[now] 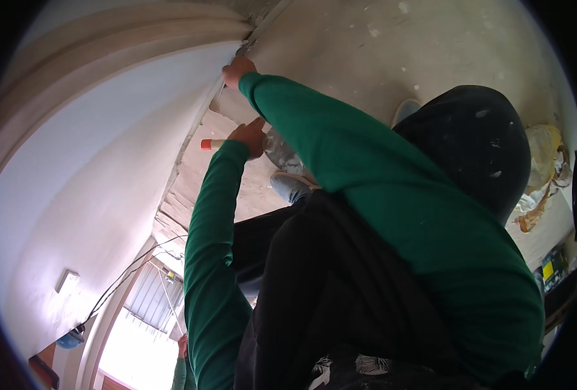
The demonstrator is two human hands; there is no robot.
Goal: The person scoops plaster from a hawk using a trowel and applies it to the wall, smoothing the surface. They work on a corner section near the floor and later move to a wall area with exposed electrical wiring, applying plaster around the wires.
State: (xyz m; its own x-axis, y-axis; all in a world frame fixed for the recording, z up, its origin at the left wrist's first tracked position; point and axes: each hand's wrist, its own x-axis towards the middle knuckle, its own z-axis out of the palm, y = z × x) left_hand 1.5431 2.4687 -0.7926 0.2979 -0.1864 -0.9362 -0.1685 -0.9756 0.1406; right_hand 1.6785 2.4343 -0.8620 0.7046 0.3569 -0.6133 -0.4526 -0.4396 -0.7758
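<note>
Handle (215, 144) fills left fingers (256, 126); right fingers (230, 71) curl, hold unclear, at wall edge (189, 135) beside open floor (347, 58).

Indoor room, reads as unfinished or under renovation: white wall (93, 188) at 9 o'clock, white-spattered bare floor (425, 45) at 1, loose cables (115, 286) at 8, door frame (100, 331) at 7–8 with corrugated sheeting (152, 302) beyond, crumpled plastic (543, 149) at 3.
</note>
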